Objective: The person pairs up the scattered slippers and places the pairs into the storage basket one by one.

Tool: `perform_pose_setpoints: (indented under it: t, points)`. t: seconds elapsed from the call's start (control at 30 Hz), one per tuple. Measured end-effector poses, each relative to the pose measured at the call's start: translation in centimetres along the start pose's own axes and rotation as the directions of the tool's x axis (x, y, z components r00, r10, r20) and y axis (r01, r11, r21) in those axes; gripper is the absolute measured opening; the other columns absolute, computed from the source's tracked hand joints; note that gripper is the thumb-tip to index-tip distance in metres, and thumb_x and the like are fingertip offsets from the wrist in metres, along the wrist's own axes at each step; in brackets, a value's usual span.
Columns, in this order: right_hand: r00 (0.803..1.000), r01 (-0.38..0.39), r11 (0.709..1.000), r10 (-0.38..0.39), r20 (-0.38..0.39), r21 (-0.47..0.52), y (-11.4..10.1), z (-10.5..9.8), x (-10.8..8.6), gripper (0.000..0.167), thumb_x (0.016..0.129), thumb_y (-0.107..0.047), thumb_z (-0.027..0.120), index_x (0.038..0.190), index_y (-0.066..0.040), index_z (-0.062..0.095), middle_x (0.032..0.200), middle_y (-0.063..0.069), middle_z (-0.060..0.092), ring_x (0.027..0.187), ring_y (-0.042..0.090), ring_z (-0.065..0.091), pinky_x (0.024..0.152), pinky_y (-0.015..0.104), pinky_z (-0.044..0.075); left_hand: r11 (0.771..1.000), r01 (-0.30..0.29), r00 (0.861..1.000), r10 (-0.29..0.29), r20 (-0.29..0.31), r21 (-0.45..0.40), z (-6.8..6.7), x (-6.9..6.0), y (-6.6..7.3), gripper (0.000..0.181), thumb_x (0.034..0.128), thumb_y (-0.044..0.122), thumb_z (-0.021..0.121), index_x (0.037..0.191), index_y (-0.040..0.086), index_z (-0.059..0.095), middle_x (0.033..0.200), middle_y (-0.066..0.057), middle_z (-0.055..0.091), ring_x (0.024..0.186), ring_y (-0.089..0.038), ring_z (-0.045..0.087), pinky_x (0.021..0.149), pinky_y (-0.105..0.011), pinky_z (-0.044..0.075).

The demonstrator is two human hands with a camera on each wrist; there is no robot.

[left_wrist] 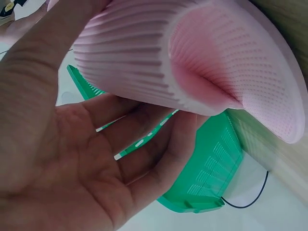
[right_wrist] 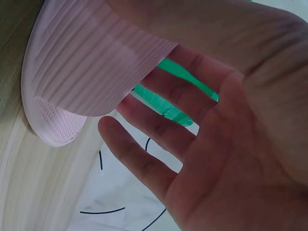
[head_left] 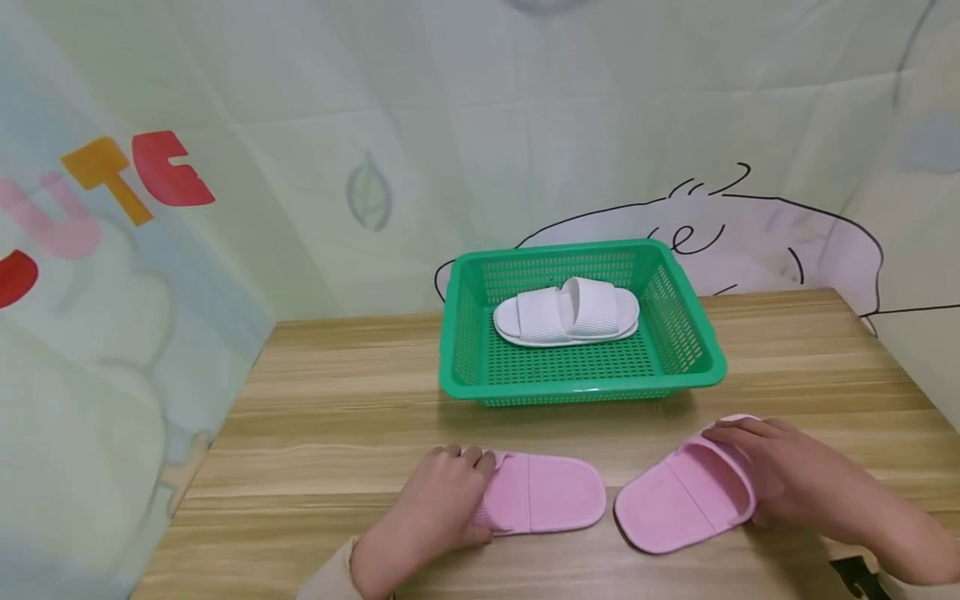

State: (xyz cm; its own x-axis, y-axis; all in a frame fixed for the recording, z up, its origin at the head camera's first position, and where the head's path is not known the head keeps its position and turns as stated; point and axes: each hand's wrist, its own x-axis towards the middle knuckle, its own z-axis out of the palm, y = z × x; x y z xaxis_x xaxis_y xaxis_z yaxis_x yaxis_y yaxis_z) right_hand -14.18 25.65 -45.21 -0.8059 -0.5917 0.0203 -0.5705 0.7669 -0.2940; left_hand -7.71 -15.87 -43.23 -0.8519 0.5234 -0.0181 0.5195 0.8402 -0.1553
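Two pink slippers with ribbed straps are on the wooden table. The left pink slipper [head_left: 558, 493] points its heel to the right, and my left hand [head_left: 444, 498] holds it across the strap, hiding its toe end. In the left wrist view, the thumb and fingers are at opposite sides of the ribbed strap [left_wrist: 130, 53]. My right hand [head_left: 787, 475] grips the right pink slipper [head_left: 667, 508] from its right side. That slipper lies at a slant, heel toward the lower left. Its ribbed strap [right_wrist: 91, 62] shows in the right wrist view between thumb and fingers.
Behind the hands a green plastic basket [head_left: 585, 389] stands at the back of the wooden table [head_left: 337, 400]. White slippers [head_left: 540, 318] lie inside it, against its far side. A printed cloth [head_left: 300, 167] hangs behind and beside the table.
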Motion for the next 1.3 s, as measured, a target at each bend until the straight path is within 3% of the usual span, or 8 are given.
perform_pose_setpoints:
  t: [0.2, 0.5, 0.67, 0.87, 1.1, 1.3]
  points:
    - [1.0, -0.015, 1.0, 0.015, -0.006, -0.003, -0.1, 0.0, -0.2, 0.083, 0.053, -0.017, 0.103, 0.129, -0.009, 0.071, 0.128, 0.009, 0.071, 0.119, 0.04, 0.065, 0.1, 0.066, 0.052, 1.0, 0.006, 1.0, -0.006, -0.024, 0.003, 0.2, -0.3, 0.0, 0.086, 0.0627, 0.059, 0.095, 0.122, 0.002, 0.07, 0.105, -0.008, 0.073, 0.088, -0.025, 0.068, 0.077, -0.036, 0.059]
    - [0.998, -0.058, 0.998, 0.058, 0.014, -0.007, -0.1, -0.2, -0.3, 0.085, 0.05, -0.014, 0.103, 0.128, -0.009, 0.071, 0.126, 0.01, 0.071, 0.117, 0.042, 0.065, 0.097, 0.067, 0.053, 0.997, 0.016, 0.994, -0.024, -0.111, -0.073, 1.0, -0.7, -0.3, 0.105, 0.0603, 0.06, 0.097, 0.139, 0.0, 0.062, 0.122, -0.011, 0.074, 0.104, -0.029, 0.068, 0.093, -0.045, 0.058]
    - [1.0, -0.027, 1.0, 0.027, -0.011, -0.011, 0.0, 0.0, -0.2, 0.083, 0.05, -0.016, 0.102, 0.127, -0.01, 0.072, 0.125, 0.008, 0.072, 0.116, 0.04, 0.067, 0.097, 0.066, 0.054, 0.989, 0.051, 0.988, -0.07, -0.139, -0.14, 1.2, -1.1, -0.5, 0.103, 0.0606, 0.057, 0.097, 0.139, 0.002, 0.057, 0.123, -0.011, 0.074, 0.107, -0.03, 0.067, 0.093, -0.049, 0.057]
    - [1.0, 0.004, 1.0, -0.004, -0.021, -0.011, 0.1, 0.2, 0.2, 0.082, 0.052, -0.02, 0.103, 0.127, -0.01, 0.072, 0.124, 0.007, 0.072, 0.114, 0.038, 0.068, 0.096, 0.064, 0.055, 0.99, 0.054, 0.98, -0.079, -0.184, -0.134, 1.3, -1.5, -0.7, 0.098, 0.064, 0.058, 0.095, 0.137, 0.005, 0.059, 0.124, -0.009, 0.072, 0.11, -0.028, 0.065, 0.094, -0.05, 0.054]
    - [1.0, 0.01, 1.0, -0.01, -0.028, 0.001, 0.0, 0.2, 0.3, 0.082, 0.052, -0.021, 0.103, 0.127, -0.01, 0.072, 0.123, 0.006, 0.073, 0.113, 0.038, 0.068, 0.096, 0.064, 0.056, 0.978, 0.055, 0.971, -0.098, -0.216, -0.199, 0.4, -1.9, -1.1, 0.098, 0.0701, 0.061, 0.091, 0.146, 0.009, 0.058, 0.136, -0.006, 0.068, 0.119, -0.028, 0.062, 0.099, -0.051, 0.053]
    - [0.999, 0.008, 1.0, -0.008, -0.042, 0.0, 0.0, 0.2, 0.1, 0.081, 0.051, -0.019, 0.101, 0.127, -0.011, 0.072, 0.123, 0.004, 0.072, 0.113, 0.036, 0.068, 0.096, 0.063, 0.056, 0.977, 0.014, 0.949, -0.08, -0.306, -0.211, -0.6, -1.9, -1.4, 0.101, 0.0707, 0.06, 0.089, 0.152, 0.011, 0.054, 0.144, -0.005, 0.063, 0.125, -0.027, 0.058, 0.102, -0.051, 0.052]
